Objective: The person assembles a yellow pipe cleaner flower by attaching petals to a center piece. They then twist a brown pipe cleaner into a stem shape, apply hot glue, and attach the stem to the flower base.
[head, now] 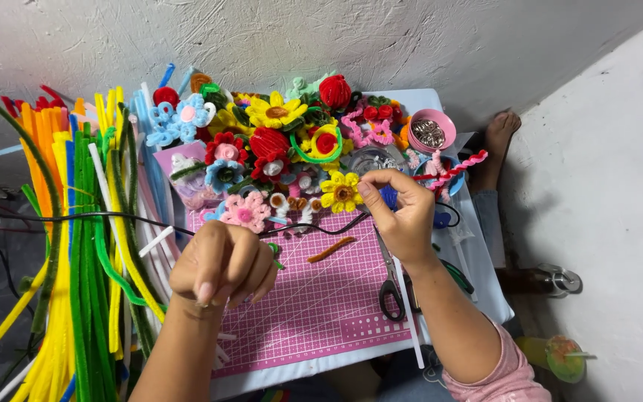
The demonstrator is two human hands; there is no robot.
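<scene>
Pink gridded cutting mat (321, 298) carries the work; my left hand (221, 264) is curled shut on a green fuzzy pipe-cleaner piece (274, 253) above it. My right hand (403, 212) pinches a blue fuzzy pipe-cleaner piece (388, 196) beside the yellow pipe-cleaner flower (341, 191). Shaping appears under way; the next bend calls for a firm fingertip grip.

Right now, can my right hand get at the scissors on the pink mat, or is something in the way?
Probably yes. The scissors lie on the pink cutting mat just under the right hand, uncovered. But its fingers are pinching a blue pipe cleaner piece, which would need letting go first.
</scene>
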